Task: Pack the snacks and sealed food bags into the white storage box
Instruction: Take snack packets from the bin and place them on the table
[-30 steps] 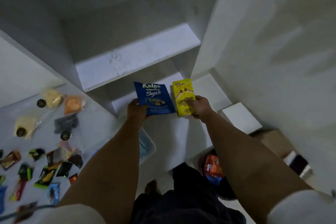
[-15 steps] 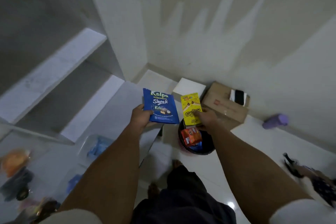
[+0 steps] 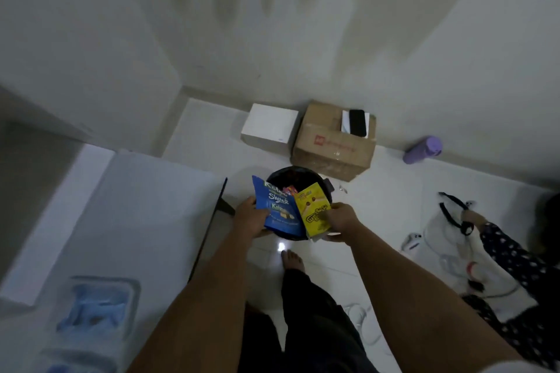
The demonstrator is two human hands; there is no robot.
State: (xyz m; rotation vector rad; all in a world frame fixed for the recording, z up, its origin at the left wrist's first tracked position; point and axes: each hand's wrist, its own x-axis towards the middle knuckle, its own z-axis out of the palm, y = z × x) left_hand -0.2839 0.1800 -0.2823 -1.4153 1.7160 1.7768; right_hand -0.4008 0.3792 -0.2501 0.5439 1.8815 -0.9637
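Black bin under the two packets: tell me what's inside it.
Inside the black bin, only a red wrapper shows between the blue Kalpa packet and the yellow packet. The packets and both hands cover the rest; the far side is too dark to read.

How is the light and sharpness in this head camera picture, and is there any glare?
Head view: dim, greyish light; streaky shadows on the wall; a small bright glare spot on the glossy floor below the blue packet and yellow packet; the plastic container at lower left is blurred; wide-angle bending at the edges.
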